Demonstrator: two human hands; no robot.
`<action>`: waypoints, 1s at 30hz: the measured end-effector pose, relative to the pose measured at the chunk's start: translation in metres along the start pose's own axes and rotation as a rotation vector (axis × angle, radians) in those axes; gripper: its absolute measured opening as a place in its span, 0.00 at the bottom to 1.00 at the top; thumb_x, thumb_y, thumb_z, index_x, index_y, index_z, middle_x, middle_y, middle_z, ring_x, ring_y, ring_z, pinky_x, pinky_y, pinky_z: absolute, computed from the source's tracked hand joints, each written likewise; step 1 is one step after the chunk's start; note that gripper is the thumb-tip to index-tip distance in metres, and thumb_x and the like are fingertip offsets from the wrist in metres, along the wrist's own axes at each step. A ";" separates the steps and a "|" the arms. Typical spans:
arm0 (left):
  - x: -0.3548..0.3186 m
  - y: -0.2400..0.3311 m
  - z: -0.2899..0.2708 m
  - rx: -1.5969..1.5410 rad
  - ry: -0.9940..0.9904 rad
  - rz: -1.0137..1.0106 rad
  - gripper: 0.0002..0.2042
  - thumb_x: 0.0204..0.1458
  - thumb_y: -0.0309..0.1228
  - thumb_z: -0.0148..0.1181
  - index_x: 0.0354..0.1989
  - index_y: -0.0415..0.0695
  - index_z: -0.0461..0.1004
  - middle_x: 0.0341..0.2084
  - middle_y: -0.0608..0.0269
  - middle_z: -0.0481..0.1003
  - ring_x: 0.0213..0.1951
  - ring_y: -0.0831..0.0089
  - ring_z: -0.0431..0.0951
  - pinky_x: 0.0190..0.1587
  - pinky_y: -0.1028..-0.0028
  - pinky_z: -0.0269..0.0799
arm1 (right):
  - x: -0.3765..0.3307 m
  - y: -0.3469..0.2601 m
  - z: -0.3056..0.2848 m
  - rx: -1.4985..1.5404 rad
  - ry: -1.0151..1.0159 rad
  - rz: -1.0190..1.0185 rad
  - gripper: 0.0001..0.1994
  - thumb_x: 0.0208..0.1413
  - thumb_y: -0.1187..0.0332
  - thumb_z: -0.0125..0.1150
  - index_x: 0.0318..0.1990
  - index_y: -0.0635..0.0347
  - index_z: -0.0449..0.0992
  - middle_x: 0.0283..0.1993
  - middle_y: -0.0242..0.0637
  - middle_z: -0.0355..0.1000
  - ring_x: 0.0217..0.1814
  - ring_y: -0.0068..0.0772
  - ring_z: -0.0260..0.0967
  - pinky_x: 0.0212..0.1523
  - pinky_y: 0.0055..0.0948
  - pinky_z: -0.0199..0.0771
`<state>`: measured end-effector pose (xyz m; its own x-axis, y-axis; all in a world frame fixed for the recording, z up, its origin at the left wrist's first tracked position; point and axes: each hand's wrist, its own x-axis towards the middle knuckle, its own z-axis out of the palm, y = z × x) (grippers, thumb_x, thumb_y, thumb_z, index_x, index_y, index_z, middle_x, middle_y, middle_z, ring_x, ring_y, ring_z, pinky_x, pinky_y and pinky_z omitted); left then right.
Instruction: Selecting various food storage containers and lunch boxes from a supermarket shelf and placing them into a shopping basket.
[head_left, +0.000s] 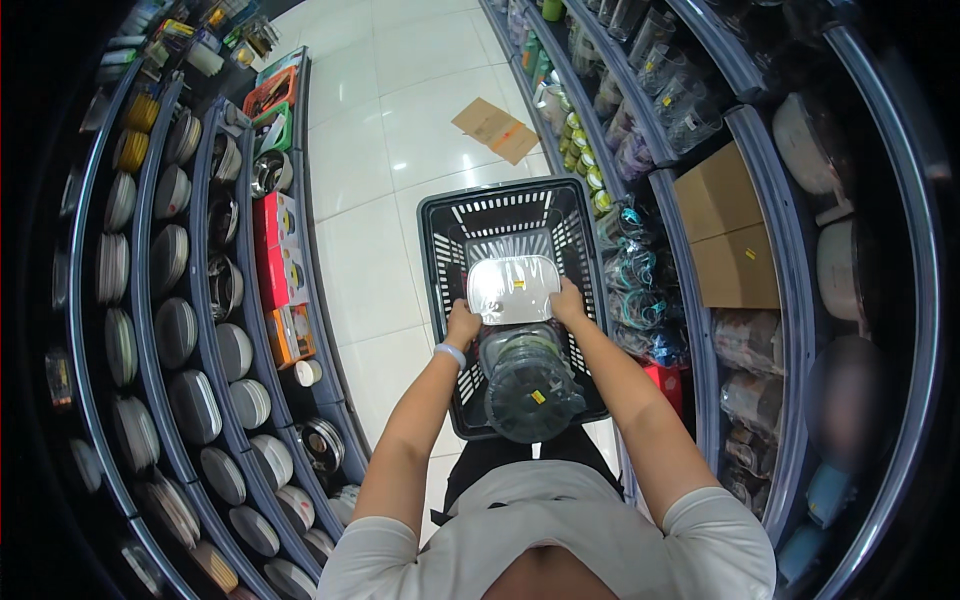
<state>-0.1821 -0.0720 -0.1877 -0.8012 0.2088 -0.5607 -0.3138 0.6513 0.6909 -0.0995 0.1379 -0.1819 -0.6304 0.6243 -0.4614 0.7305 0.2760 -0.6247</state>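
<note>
1. Tiled floor [360,180] is flanked by shelving at 9 [146,240] and 3 o'clock [690,260].
2. White rectangular item [513,288] is gripped by its edges, left hand [462,323] at 8 o'clock, right hand [570,303] at 3; balance presumably aided.
3. It is framed by the black basket's [510,190] rim; depth cannot be told. Dark round package [530,395] is seen at 6.
4. Room is tightened at 3 by shelving; open floor is found at 10.

Left hand [463,325]: curled inward, gripping, as far as I can tell
Right hand [569,302]: likewise, slightly farther forward
Arms [632,388]: both outstretched
</note>
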 end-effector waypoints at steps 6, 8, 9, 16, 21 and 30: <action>0.011 -0.030 -0.018 -0.118 -0.027 -0.044 0.19 0.41 0.26 0.56 0.43 0.33 0.62 0.27 0.55 0.70 0.23 0.71 0.72 0.22 0.74 0.68 | -0.014 -0.024 0.009 -0.048 -0.041 0.028 0.22 0.37 0.70 0.51 0.45 0.67 0.68 0.41 0.56 0.69 0.46 0.52 0.66 0.48 0.37 0.64; 0.010 -0.018 -0.013 -0.149 -0.086 -0.038 0.19 0.43 0.30 0.57 0.43 0.34 0.62 0.29 0.55 0.70 0.24 0.71 0.71 0.22 0.74 0.68 | -0.010 -0.013 0.003 -0.029 -0.062 -0.009 0.22 0.40 0.68 0.52 0.45 0.68 0.65 0.43 0.58 0.67 0.48 0.56 0.64 0.49 0.41 0.63; 0.010 -0.013 -0.012 -0.151 -0.094 -0.024 0.19 0.43 0.30 0.57 0.43 0.34 0.62 0.29 0.55 0.70 0.24 0.71 0.71 0.22 0.74 0.68 | -0.008 -0.008 0.002 -0.028 -0.046 -0.010 0.22 0.40 0.68 0.52 0.45 0.68 0.65 0.43 0.58 0.67 0.48 0.56 0.64 0.49 0.41 0.63; 0.000 0.006 -0.019 -0.122 -0.159 -0.048 0.23 0.44 0.31 0.57 0.48 0.35 0.60 0.33 0.53 0.70 0.26 0.68 0.73 0.26 0.76 0.71 | -0.023 -0.012 -0.018 -0.002 0.022 -0.019 0.29 0.38 0.65 0.55 0.51 0.68 0.62 0.44 0.55 0.68 0.48 0.49 0.66 0.49 0.34 0.64; 0.007 0.017 -0.039 -0.196 -0.317 0.015 0.20 0.45 0.29 0.54 0.47 0.36 0.60 0.19 0.64 0.68 0.18 0.80 0.66 0.17 0.82 0.59 | -0.052 -0.031 -0.060 -0.114 0.032 -0.133 0.26 0.41 0.65 0.55 0.51 0.65 0.63 0.44 0.51 0.69 0.47 0.49 0.66 0.48 0.37 0.65; -0.008 0.198 -0.109 -0.433 -0.153 0.369 0.20 0.48 0.28 0.53 0.50 0.36 0.60 0.23 0.64 0.67 0.21 0.79 0.67 0.20 0.81 0.64 | -0.126 -0.162 -0.240 0.081 0.307 -0.771 0.17 0.44 0.67 0.57 0.43 0.64 0.70 0.39 0.49 0.71 0.40 0.44 0.70 0.40 0.34 0.69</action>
<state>-0.2932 -0.0241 0.0026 -0.8245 0.4889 -0.2848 -0.2333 0.1648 0.9583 -0.0753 0.1895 0.1286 -0.8377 0.4568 0.2994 0.0947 0.6613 -0.7441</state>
